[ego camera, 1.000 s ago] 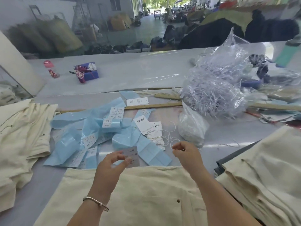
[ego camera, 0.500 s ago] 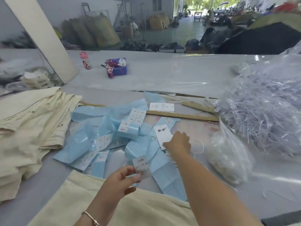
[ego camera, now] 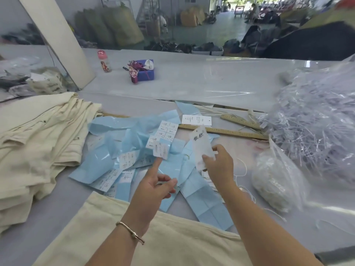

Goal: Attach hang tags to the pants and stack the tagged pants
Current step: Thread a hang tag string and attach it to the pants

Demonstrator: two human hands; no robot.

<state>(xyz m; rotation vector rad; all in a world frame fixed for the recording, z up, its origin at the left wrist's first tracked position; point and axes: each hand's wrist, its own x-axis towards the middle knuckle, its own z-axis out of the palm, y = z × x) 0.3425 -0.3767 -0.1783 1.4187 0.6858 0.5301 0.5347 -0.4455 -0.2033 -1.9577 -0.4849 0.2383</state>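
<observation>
Cream cotton pants (ego camera: 153,237) lie flat at the near edge of the grey table (ego camera: 211,83), under both forearms. A stack of matching cream pants (ego camera: 38,141) sits at the left, well apart from the hands. Between the two, a litter of light blue backing sheets (ego camera: 119,135) and small white size stickers (ego camera: 167,131) covers the table. The right hand (ego camera: 219,166) pinches a white hang tag (ego camera: 201,148) between thumb and fingers, holding it upright and raised off the table; the tag is motion-blurred, with dark lettering near its top. The left hand (ego camera: 153,187) points its index finger up, and a small white sticker (ego camera: 161,150) rests at that fingertip; the remaining fingers are loosely curled, and whether they hold anything cannot be determined. A bangle (ego camera: 130,231) circles the left wrist. White string (ego camera: 244,169) trails just right of the right hand. A wooden ruler (ego camera: 230,132) lies beyond the tag. A clear bag of plastic fasteners (ego camera: 311,131) occupies the right side.
</observation>
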